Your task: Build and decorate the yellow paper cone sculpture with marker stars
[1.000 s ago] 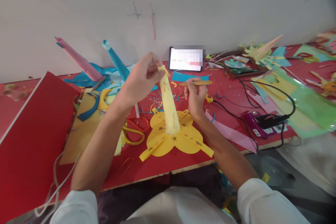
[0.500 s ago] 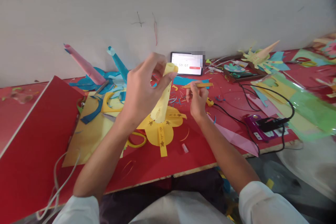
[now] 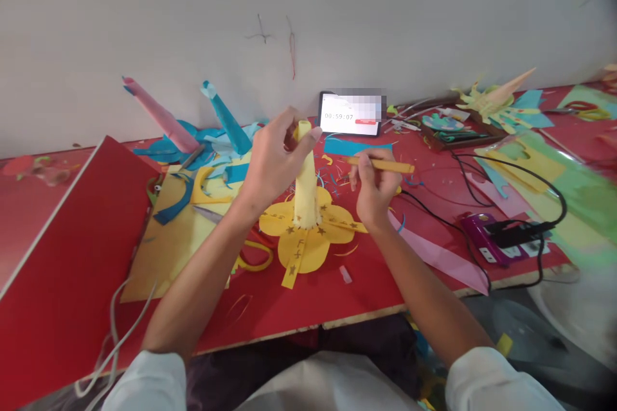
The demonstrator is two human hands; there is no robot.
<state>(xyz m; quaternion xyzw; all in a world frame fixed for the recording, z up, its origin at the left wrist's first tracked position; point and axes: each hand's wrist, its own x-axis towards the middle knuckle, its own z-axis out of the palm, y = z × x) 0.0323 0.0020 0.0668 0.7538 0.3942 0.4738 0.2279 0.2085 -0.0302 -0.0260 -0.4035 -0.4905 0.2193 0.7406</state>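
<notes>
My left hand [image 3: 284, 154] pinches the top of a pale yellow paper tube [image 3: 305, 186] with thumb and fingers. The tube stands nearly upright on a yellow flower-shaped paper base [image 3: 308, 253] resting on the table. Strips with handwritten letters and dark stars lie across the petals. In my right hand [image 3: 376, 192] is a yellow-orange pen [image 3: 385, 165], held roughly level to the right of the tube with one end pointing left. Yellow-handled scissors [image 3: 258, 257] lie left of the base, partly under my left forearm. A small pink piece [image 3: 346, 274] sits in front of the base.
A tablet [image 3: 351, 122] with a timer leans on the wall. Pink [image 3: 164, 119] and blue [image 3: 226, 119] paper tubes stand back left. A purple power box [image 3: 482, 237] with black cables is at right. A red board [image 3: 72, 270] rises at left. Paper scraps litter the table.
The paper flower has turned, so a different lettered strip faces me, and the tube stands straighter. The pen remains in my right hand. The view has shifted slightly.
</notes>
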